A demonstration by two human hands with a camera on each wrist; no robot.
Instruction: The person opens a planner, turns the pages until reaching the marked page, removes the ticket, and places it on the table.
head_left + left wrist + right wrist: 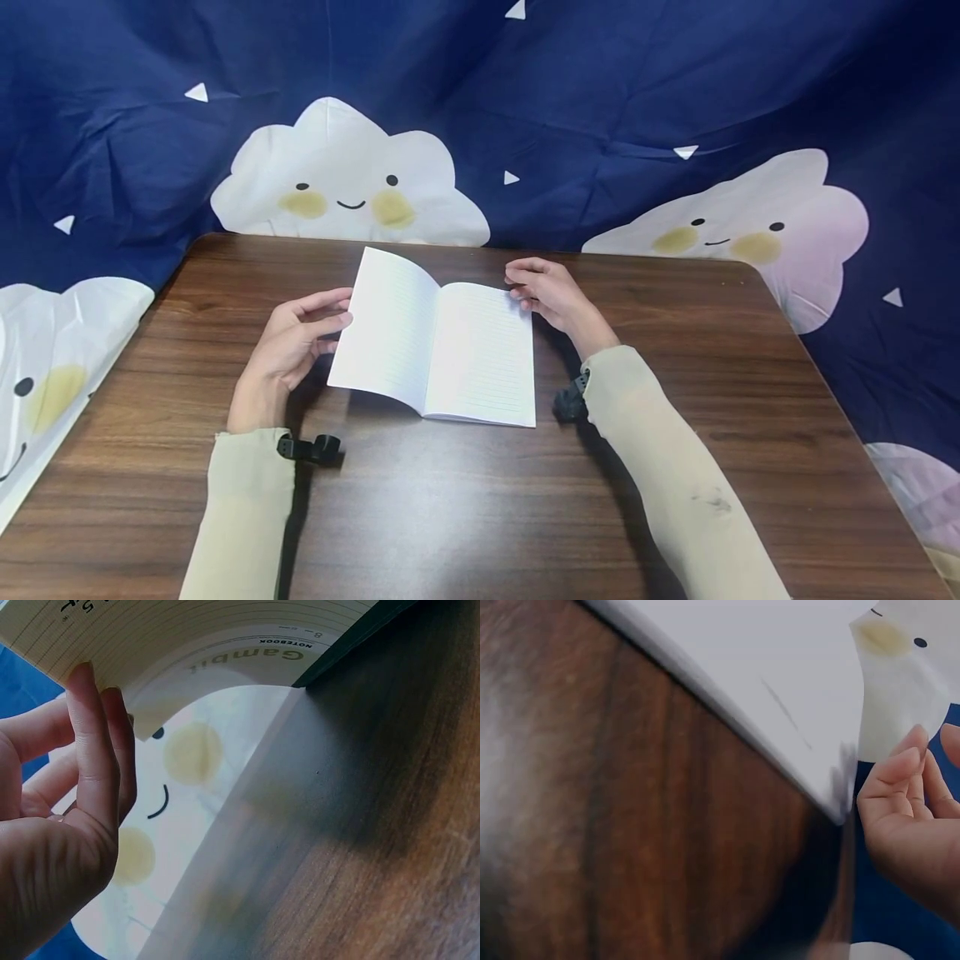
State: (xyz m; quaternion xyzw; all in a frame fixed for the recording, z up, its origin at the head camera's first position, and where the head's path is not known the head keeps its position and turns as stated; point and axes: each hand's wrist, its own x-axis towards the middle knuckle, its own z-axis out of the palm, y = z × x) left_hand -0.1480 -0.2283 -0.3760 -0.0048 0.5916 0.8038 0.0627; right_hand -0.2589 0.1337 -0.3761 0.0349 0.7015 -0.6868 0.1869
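An open notebook (483, 358) with lined white pages lies on the table, its left side (386, 333) lifted off the wood in a curve. At that raised left edge, my left hand (288, 346) pinches the notebook between thumb and fingers. The left wrist view catches its printed cover lettering (281, 654) and the fingertips (84, 675) at the edge. Beside the upper right corner, my right hand (551, 292) hovers with loosely bent fingers. In the right wrist view this hand (915, 802) appears past the page corner, with nothing in its fingers.
The notebook rests on a dark brown wooden table (450, 517) with rounded far corners. Behind it hangs a blue cloth (555, 100) printed with smiling clouds and white triangles. A small black camera (322, 450) is strapped to the left wrist, another camera (570, 402) to the right.
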